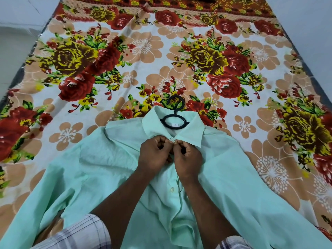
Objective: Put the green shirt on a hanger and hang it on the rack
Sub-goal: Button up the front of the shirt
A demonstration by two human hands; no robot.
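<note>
Pale green cotton shirt point(111, 159): my left hand point(155, 155) and right hand point(187, 159) pinch its top button. Beyond them, black plastic hanger point(175, 121) already inside collar. Rack hanging outstanding.

The green shirt point(111, 159) is thin woven cloth, matt and lightly creased, with small smooth pale buttons point(172, 189) that look like plastic. The hanger point(175, 121) at its collar is black plastic with a dull sheen. The bedsheet point(143, 51) is printed floral cloth, matt and faintly wrinkled, and the sleeves point(80, 234) are checked woven cloth.
</note>
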